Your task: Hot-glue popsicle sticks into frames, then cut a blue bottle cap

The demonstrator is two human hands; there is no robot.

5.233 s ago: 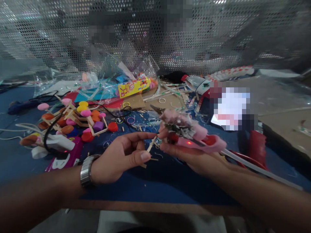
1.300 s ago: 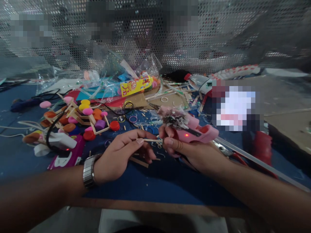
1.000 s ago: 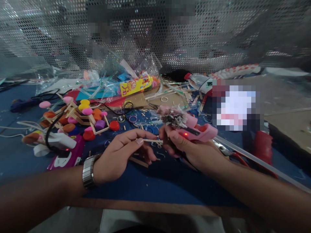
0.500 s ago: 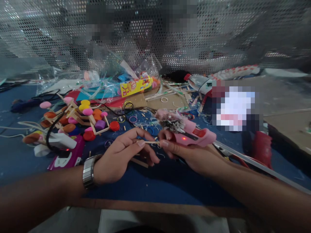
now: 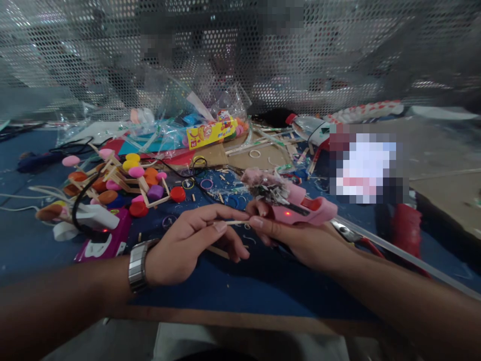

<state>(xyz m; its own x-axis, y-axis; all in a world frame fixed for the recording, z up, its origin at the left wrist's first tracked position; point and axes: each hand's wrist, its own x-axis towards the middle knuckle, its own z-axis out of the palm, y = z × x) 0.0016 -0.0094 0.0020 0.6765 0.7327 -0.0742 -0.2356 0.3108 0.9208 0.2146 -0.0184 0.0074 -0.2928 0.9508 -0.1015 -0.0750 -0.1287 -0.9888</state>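
Note:
A thin wooden stick [image 5: 237, 222] spans the gap between my two hands above the blue tabletop. Its left end is pinched by the thumb and index finger of my left hand [image 5: 186, 243], whose other fingers curl loosely below. The thumb and fingers of my right hand [image 5: 289, 233] close on the other end. Right above that hand is a pink glue gun [image 5: 313, 210] with a lit red light and grimy, fuzzy residue at its front; I cannot tell whether the hand also grips it. A clear glue stick [image 5: 394, 253] stretches behind my right wrist.
On the left stands a stick structure with colourful round pieces [image 5: 124, 180], beside a purple power strip [image 5: 122, 228]. Behind are plastic packaging with a yellow label [image 5: 212, 133], a bottle [image 5: 308, 128] and a blurred bright screen [image 5: 366, 165]. Pliers [image 5: 347, 233] lie right, and perforated mesh [image 5: 233, 55] rises behind.
Both hands have shifted very slightly to the right with the stick still between them. The pliers show a little more beside my right forearm.

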